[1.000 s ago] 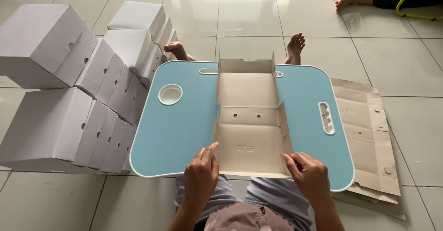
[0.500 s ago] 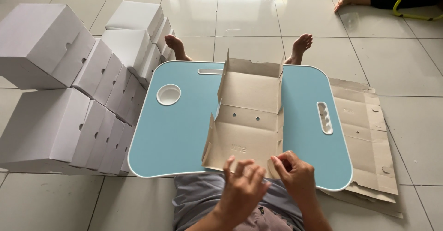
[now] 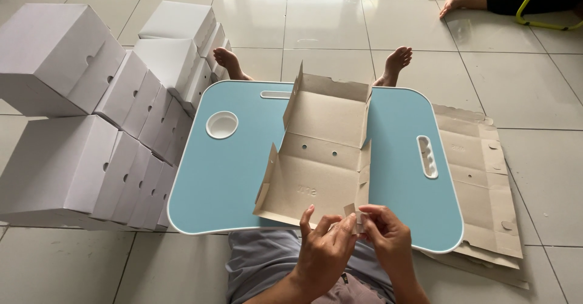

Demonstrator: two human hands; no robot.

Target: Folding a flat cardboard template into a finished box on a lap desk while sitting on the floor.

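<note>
Both hands – left (image 3: 325, 243), right (image 3: 384, 231) – pinch a small tab (image 3: 355, 216) at the box blank's (image 3: 322, 158) near-right corner, by the lap desk's (image 3: 231, 176) near edge – I'd crease slowly, fingertips close.

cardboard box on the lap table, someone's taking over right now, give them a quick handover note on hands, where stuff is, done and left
Left hand: at the near edge of the cardboard box blank, fingers pinching a small tab.
Right hand: pinching the same tab from the other side.
Blank lies brown side up on the blue lap table, side flaps and far flaps raised, near end not closed.
Flat blanks are stacked on the floor to the right; finished white boxes are piled to the left.
Done: side walls up. Left: near end and lid still unfolded.
</note>
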